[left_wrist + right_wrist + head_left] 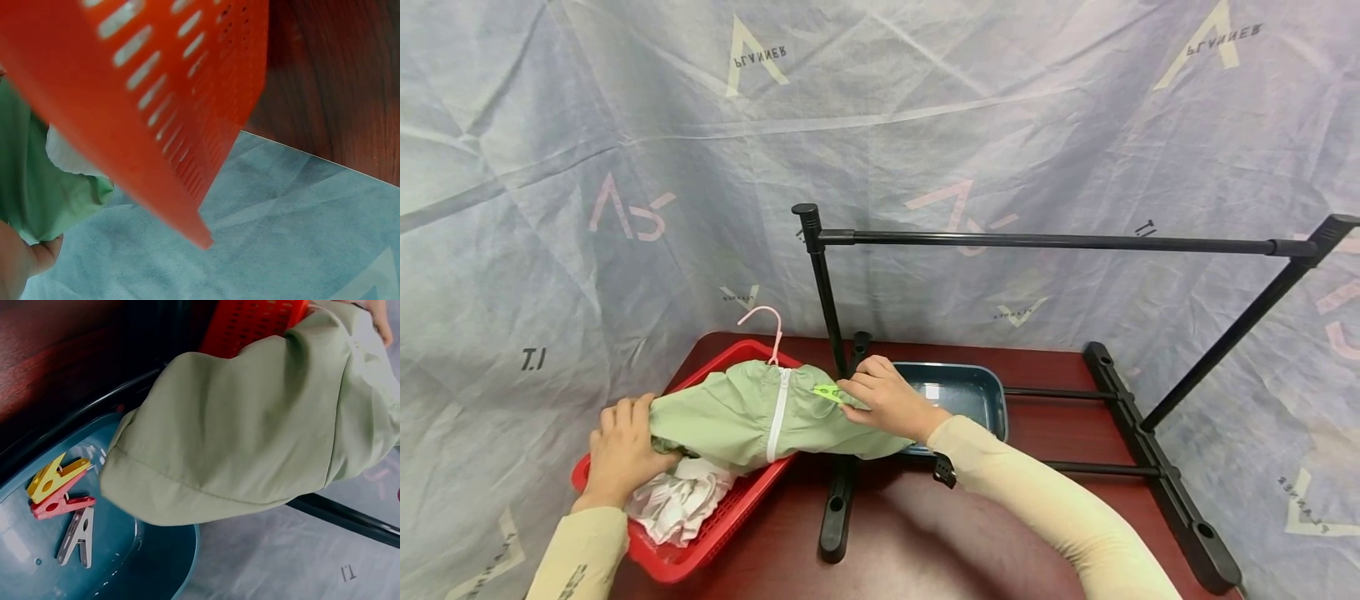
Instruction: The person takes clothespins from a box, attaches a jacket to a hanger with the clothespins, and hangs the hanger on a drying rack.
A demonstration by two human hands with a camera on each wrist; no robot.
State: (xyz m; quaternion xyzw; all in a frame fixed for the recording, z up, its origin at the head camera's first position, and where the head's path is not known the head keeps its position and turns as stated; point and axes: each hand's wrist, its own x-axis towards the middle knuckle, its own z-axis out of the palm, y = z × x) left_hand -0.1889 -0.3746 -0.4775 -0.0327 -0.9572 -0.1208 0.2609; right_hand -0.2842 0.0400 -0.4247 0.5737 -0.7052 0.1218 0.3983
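A light green jacket [722,412] with a white zipper is stretched between the hands, over the red basket [673,571]. Above its neckline rises the hook of a pink hanger [778,333]; the hanger's body is hidden by cloth. My left hand [621,454] grips the jacket's left end beside the basket; the left wrist view shows fingers [44,256] at the cloth's edge. With thumb and fingers my right hand [891,400] pinches a bright green clothespin [828,392] at the jacket's other shoulder. Crumpled white cloth [681,504] lies in the basket under the jacket.
Behind my right hand sits a blue tray [1002,408], holding yellow [53,481], pink [59,503] and grey clothespins [77,537]. A black rack stands on the dark red table [970,542], its top bar [1037,241] spanning behind. Grey fabric walls [625,167] enclose the table.
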